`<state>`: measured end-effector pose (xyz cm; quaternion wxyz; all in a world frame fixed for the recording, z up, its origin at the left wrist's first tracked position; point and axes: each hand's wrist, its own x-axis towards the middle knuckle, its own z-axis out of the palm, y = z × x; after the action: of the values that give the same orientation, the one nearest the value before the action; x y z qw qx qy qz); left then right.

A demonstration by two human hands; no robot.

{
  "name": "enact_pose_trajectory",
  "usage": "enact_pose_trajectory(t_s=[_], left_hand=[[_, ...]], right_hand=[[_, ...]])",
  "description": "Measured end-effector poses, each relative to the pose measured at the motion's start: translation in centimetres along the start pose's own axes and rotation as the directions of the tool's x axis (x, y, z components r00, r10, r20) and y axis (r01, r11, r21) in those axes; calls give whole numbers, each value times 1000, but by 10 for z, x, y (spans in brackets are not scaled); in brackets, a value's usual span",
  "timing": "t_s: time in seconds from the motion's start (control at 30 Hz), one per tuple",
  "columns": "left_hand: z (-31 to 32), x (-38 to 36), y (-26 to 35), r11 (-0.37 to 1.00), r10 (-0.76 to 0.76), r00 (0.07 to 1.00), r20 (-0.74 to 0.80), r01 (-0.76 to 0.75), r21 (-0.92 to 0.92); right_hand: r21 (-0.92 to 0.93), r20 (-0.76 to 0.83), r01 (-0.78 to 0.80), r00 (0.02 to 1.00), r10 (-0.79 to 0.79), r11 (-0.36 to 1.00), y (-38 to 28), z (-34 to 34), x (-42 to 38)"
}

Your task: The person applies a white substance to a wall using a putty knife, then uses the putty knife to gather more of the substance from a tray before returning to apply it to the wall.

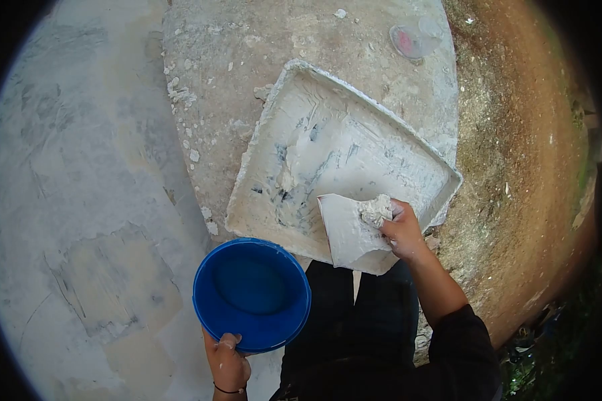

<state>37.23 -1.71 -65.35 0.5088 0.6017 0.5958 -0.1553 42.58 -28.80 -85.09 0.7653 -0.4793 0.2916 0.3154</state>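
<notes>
In the head view, the right hand [406, 230] was closed around the paste-caked handle [376, 210] of a broad, flat blade [350, 230], its fingers curled in and no gap showing in the grip. The blade reached leftward from that hand, over the near side of a rectangular tray [381, 115]; I could not tell whether it touched the tray. Whitish paste coated the tray's floor and walls, with dark patches showing through. The tray sat tilted across the view, ahead of both hands, most of it beyond and to the left of the right hand.

The left hand [229, 366] gripped the near side of a blue bucket [211, 301], thumb over the rim and the other fingers mostly hidden beneath. The bucket lay directly ahead of that hand, its mouth facing up, just beside the tray's near left corner. I could not tell what it contained.

Under the tray was a pale, rounded surface [214, 67] strewn with crumbs; a clear container [408, 41] with something pink stood at its far right.
</notes>
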Motion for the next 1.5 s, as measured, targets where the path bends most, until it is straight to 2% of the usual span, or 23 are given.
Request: enact_pose_trajectory(t_s=[0.13, 0.2, 0.3, 0.4, 0.53, 0.6, 0.63, 0.7, 0.83, 0.87, 0.93, 1.0, 1.13, 1.17, 1.23, 1.33, 1.47, 1.5], left_hand=[[-6, 3, -11, 999, 3, 1000, -7, -3, -36], [-17, 11, -32, 995, 46, 998, -44, -50, -92], [-28, 23, -67, 974, 50, 997, -54, -60, -216], [-29, 27, -97, 952, 61, 997, -57, -75, -298], [-26, 38, -154, 900, -49, 996, -78, 10, -436], [-18, 40, -184, 805, -24, 993, -112, -47, -591], [-15, 39, -198, 793, -58, 992, -116, -25, -609], [-5, 39, -225, 769, -26, 988, -152, -77, -634], [11, 49, -282, 680, -67, 989, -136, -54, -731], [18, 58, -301, 639, -83, 987, -139, -55, -767], [30, 79, -333, 593, -108, 985, -132, -43, -804], [44, 111, -364, 495, -184, 981, -67, 33, -868], [67, 188, -450, 480, -215, 976, 39, 140, -866], [73, 207, -467, 475, -210, 977, 26, 126, -871], [86, 249, -486, 465, -168, 986, 22, 99, -880], [97, 294, -502, 457, -158, 987, -13, 61, -887], [101, 346, -536, 493, -164, 986, 14, 94, -865], [100, 359, -543, 523, -179, 982, 63, 149, -839]], right_hand=[[14, 6, -11, 1000, 11, 1000, 0, -2, -1], [42, -11, -77, 997, 78, 996, 4, -6, -1], [34, 14, -25, 1000, 24, 999, -6, 0, -4], [-70, -2, 11, 1000, -11, 998, -21, 2, -7], [-290, 51, 41, 998, -28, 956, -60, 10, 0], [-394, 122, 95, 991, -51, 914, -73, 12, 7], [-422, 126, 76, 992, -25, 904, -76, 15, 8], [-432, 188, 169, 978, -95, 886, -81, 20, 13], [-441, 200, 201, 972, -122, 875, -78, 18, 15], [-457, 208, 199, 972, -113, 867, -77, 22, 14], [-401, 199, 281, 956, -216, 872, -70, 27, 10], [-434, 173, 308, 951, -257, 847, -65, 25, 11], [-469, 181, 377, 926, -331, 799, -60, 26, 8], [-470, 191, 400, 916, -352, 787, -53, 28, 6], [-422, 258, 468, 883, -393, 776, -48, 33, 12], [-436, 277, 508, 861, -426, 743, -45, 29, 20], [-438, 325, 488, 869, -373, 755, -34, 21, 28], [-423, 276, 476, 878, -391, 771, -29, 26, 28]])
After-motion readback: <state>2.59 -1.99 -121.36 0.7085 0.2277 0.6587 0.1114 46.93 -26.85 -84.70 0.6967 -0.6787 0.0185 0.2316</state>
